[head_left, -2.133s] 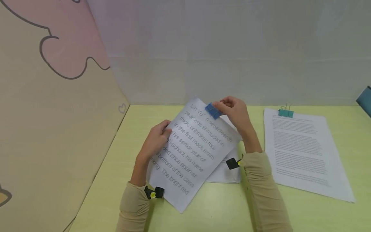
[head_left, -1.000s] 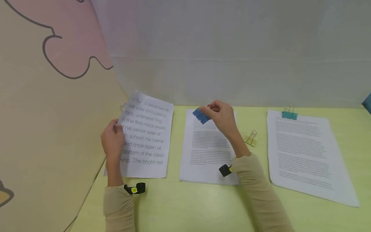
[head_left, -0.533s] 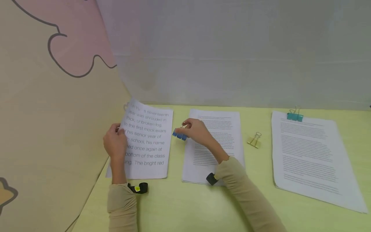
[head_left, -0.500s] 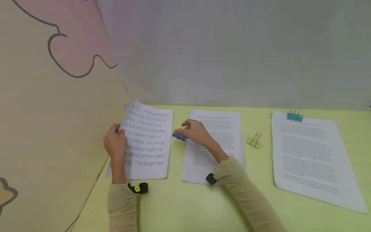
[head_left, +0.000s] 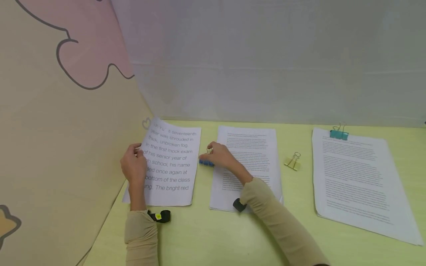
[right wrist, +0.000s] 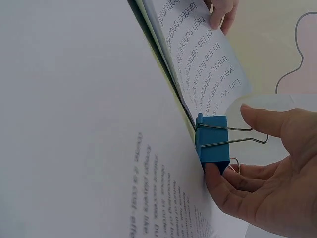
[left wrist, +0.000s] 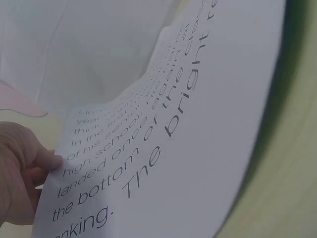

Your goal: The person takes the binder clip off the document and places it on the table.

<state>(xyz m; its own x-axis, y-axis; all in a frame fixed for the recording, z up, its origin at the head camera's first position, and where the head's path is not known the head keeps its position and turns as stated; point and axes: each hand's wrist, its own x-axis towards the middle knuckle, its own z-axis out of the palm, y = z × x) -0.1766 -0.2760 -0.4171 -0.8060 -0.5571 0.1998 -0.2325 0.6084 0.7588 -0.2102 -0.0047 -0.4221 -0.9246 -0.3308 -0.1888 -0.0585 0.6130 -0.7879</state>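
At the left of the table, my left hand (head_left: 134, 164) pinches the left edge of a stack of large-print paper (head_left: 169, 166), thumb on top. That edge is lifted and the sheets bow, as the left wrist view shows around the left thumb (left wrist: 47, 158). Between this stack and the middle one, my right hand (head_left: 221, 155) has its fingers curled about a blue binder clip (right wrist: 213, 136), low near the table. The clip's wire handles point toward my palm, one finger lies under its body, and the thumb is beside a handle. The clip is apart from the sheets.
A stack of small-print paper (head_left: 246, 166) lies mid-table under my right forearm. Right of it sits a loose gold binder clip (head_left: 292, 163). Farther right, another paper stack (head_left: 356, 181) carries a teal binder clip (head_left: 339, 134) on its top edge. Walls stand behind and at left.
The blue binder clip came off the large-print stack's top edge and moved left and down in my right hand. My left hand carried the stack left and lowered it, uncovering the middle stack and gold clip.
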